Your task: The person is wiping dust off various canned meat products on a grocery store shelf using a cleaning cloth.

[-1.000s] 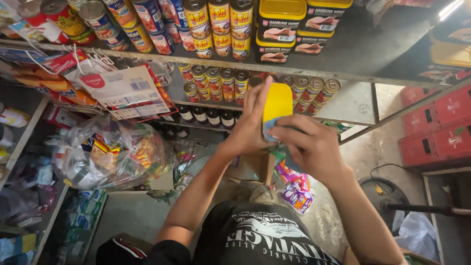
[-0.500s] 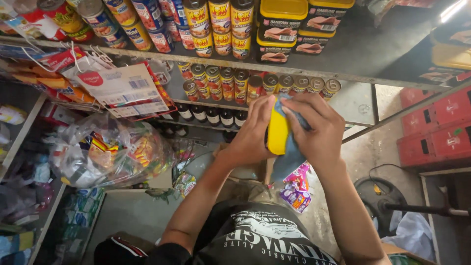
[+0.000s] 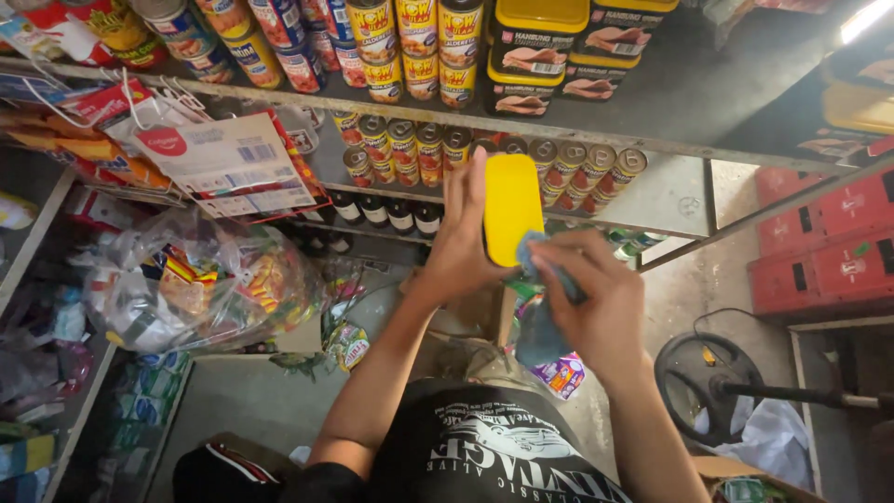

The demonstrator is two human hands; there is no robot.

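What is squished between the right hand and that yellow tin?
A blue cloth lies between the right hand and the yellow tin, pressed against the tin in the head view.

Dim, warm indoor light. A bright glare [image 3: 871,19] burns at the top right corner. Lower left shelves [image 3: 56,373] sit in shadow. Wide-angle bending curves the edges; hands look slightly motion-blurred.

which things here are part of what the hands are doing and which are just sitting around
In hand:
- yellow tin, held upright by the left hand
- blue cloth, pressed to the tin's lower edge by the right hand

Just lying about:
- small cans on the shelf
- clear bag of snacks
- red crates
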